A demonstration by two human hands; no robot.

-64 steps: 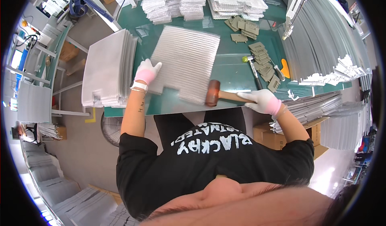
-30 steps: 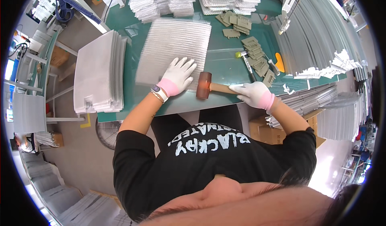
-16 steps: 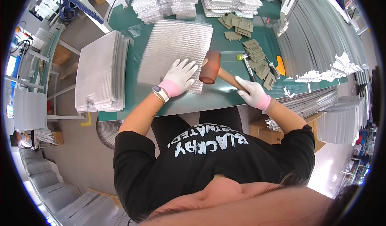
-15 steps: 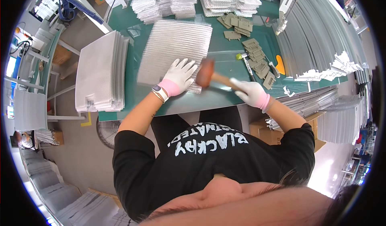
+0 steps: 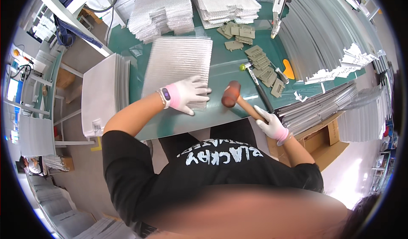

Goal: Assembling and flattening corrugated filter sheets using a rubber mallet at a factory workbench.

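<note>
L hand (image 5: 189, 95): wearing white glove w/ pink cuff, lying palm down on ribbed sheet (image 5: 178, 60); fingers spreading, tips reaching sheet's R edge, thumb pointing twd near edge of green table (image 5: 165, 126). Pressing or just resting: can't tell.
L wrist: carrying watch (image 5: 166, 95), dark face, pale band.
R hand (image 5: 270, 126): wearing matching glove, clamping round wooden handle of mallet (image 5: 230, 95), abt at table's near edge.
Hands: staying well apart, L on sheet, R on handle.
Sheet: lying flat on table, in front of person, slightly L of ctr; near part being covered by L hand.
Mallet: red-brown head sitting just R of sheet, w/ a gap between; handle slanting down-R into R hand. Head touching table or not: can't tell.
Hammer (image 5: 259, 87): lying between mallet & olive plates (image 5: 261, 66), showing lime tip, blk handle.
Plates: overlapping in a row; smaller pile (image 5: 242, 32) lying behind.
Yellow piece (image 5: 288, 69): lying just R of plates.
Stacks: white stack (image 5: 102, 94) standing at L; two ribbed stacks (image 5: 161, 11) (image 5: 225, 3) lying at back; tall gray stack (image 5: 323, 39) filling R side.
Below R: carton (image 5: 323, 142) standing under table level.
</note>
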